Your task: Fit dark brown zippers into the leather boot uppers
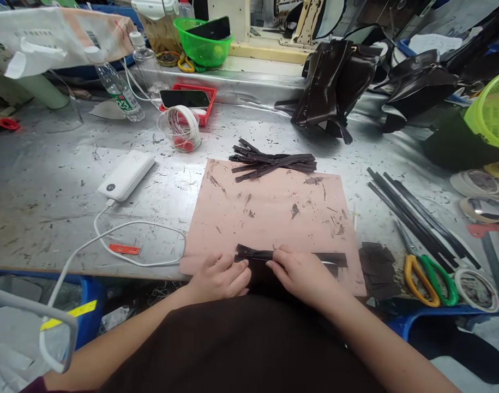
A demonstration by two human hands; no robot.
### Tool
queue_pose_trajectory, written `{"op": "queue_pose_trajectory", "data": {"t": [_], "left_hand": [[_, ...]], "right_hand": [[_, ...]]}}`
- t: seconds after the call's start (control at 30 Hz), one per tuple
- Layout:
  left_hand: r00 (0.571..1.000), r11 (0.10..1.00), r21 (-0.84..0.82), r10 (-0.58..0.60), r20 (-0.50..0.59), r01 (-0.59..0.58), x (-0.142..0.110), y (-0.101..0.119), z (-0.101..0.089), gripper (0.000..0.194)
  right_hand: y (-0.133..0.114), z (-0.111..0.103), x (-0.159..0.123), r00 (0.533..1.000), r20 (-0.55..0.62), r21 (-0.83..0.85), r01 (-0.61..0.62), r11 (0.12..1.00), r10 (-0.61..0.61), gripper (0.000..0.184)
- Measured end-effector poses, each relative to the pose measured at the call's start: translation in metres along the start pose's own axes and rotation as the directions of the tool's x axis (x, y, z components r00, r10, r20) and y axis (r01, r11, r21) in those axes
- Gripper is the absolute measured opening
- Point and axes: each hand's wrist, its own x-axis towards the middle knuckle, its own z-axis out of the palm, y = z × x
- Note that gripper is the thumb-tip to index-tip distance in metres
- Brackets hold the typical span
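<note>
Both my hands rest at the near edge of a pink mat [274,210] on the metal workbench. My left hand [220,275] has its fingers curled and pinches the left end of a dark brown zipper strip [335,258] that lies across the mat's front edge. My right hand [302,273] is closed on the same strip just to the right, fingers pressed down on it. A dark piece of material lies under and between the hands. A pile of similar dark zipper strips [274,164] lies at the mat's far edge.
A white power bank [126,174] with its cable lies left of the mat. Scissors [427,273], black strips [416,218] and tape rolls [476,286] are on the right. Bottles, a red tray with a phone [186,99], a green bowl and dark leather pieces [335,82] stand at the back.
</note>
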Motion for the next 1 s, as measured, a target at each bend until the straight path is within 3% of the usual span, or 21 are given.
{"op": "queue_pose_trajectory", "data": {"t": [0.13, 0.33, 0.43, 0.7, 0.9, 1.0], "left_hand": [[1.0, 1.0, 0.008, -0.005, 0.011, 0.005, -0.001, 0.004, 0.005, 0.039], [0.999, 0.999, 0.045, -0.014, 0.045, 0.012, 0.001, 0.007, 0.011, 0.04], [0.996, 1.0, 0.026, -0.016, 0.088, 0.013, 0.005, 0.008, 0.011, 0.042], [0.99, 0.997, -0.011, 0.081, 0.119, -0.08, 0.013, 0.009, 0.014, 0.044], [0.977, 0.994, -0.049, 0.106, 0.187, -0.098, 0.02, 0.004, 0.015, 0.058], [0.976, 0.993, -0.068, 0.109, 0.186, -0.098, 0.028, 0.006, 0.015, 0.055]], "right_hand": [[-0.001, -0.001, 0.001, 1.0, 0.008, -0.02, 0.003, 1.0, -0.003, 0.026], [-0.005, 0.0, 0.001, 1.0, -0.008, -0.109, -0.008, 0.994, 0.007, 0.026], [0.001, -0.005, -0.004, 0.997, -0.022, -0.148, -0.074, 0.986, 0.072, 0.028], [0.029, -0.013, -0.016, 0.99, -0.065, 0.037, -0.122, 0.992, 0.124, 0.026], [0.026, -0.009, -0.012, 0.986, -0.076, 0.026, -0.146, 0.989, 0.147, 0.025], [0.023, -0.009, -0.011, 0.986, -0.085, -0.024, -0.145, 0.989, 0.142, 0.025]]}}
